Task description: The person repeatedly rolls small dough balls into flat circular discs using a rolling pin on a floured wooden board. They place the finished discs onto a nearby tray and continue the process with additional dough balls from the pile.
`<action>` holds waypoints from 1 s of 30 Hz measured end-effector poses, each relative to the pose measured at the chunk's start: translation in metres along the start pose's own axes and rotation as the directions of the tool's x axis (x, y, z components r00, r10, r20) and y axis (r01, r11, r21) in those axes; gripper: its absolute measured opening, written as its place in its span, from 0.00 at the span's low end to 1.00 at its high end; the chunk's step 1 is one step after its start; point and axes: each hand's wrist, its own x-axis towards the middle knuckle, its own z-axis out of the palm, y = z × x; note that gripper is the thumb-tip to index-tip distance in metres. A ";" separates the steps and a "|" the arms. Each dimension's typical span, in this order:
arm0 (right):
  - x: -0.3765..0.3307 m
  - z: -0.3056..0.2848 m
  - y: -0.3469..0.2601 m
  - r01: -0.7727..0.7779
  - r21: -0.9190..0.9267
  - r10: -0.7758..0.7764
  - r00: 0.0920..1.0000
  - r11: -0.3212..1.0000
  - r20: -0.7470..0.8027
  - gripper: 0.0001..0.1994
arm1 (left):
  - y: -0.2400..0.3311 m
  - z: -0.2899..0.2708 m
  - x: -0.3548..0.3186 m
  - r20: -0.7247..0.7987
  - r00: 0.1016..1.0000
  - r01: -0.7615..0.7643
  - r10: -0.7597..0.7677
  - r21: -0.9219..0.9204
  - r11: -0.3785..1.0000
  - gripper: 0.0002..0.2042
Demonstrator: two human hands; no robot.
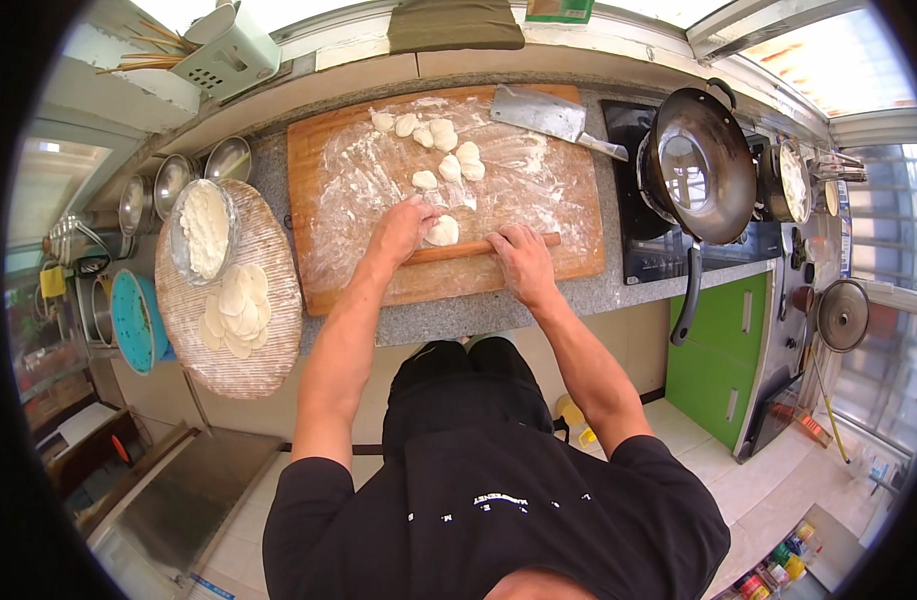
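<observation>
A small flattened round of dough (443,232) lies on the floured wooden board (569,250). My left hand (402,230) pinches its left edge, thumb and fingers close together. Just below the dough, a thin wooden rolling pin (454,251) runs sideways, tilted slightly up to the right. My right hand (523,260) is closed over the pin near its right end. Several small lumps of dough (444,135) are scattered across the upper middle of the board. A cleaver (541,110) lies at the board's far right corner, its handle over the edge.
On the left, a round ridged tray (184,330) carries stacked dough wrappers (241,312) and a glass bowl of flour (205,232). Beyond it are metal bowls (177,180) and a teal basin (134,320). A wok (701,165) sits on the stove (644,255) at right, its handle jutting toward me.
</observation>
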 end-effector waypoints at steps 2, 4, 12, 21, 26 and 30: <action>-0.001 0.001 0.002 0.001 -0.006 -0.001 1.000 1.000 0.003 0.15 | 0.003 0.000 0.000 -0.003 0.998 0.065 -0.065 -0.086 0.994 0.08; 0.000 0.001 0.002 0.008 -0.008 -0.008 1.000 1.000 0.007 0.15 | 0.004 0.000 -0.002 0.011 0.993 0.117 -0.116 -0.135 0.984 0.08; 0.000 0.000 -0.001 -0.002 0.004 0.002 1.000 1.000 0.006 0.15 | 0.008 0.010 -0.008 -0.098 0.994 -0.027 0.041 0.143 0.989 0.13; -0.001 0.001 0.000 -0.002 -0.004 0.002 1.000 1.000 0.001 0.15 | 0.011 0.013 -0.005 -0.061 0.995 0.084 -0.083 0.015 0.996 0.08; -0.001 0.004 0.001 -0.002 -0.014 0.002 1.000 1.000 -0.028 0.19 | 0.011 0.006 -0.006 -0.008 0.983 0.182 -0.184 -0.119 0.976 0.08; -0.001 0.003 0.001 -0.008 -0.014 0.008 1.000 1.000 -0.018 0.19 | 0.009 0.007 -0.007 -0.051 0.986 0.148 -0.156 -0.136 0.980 0.08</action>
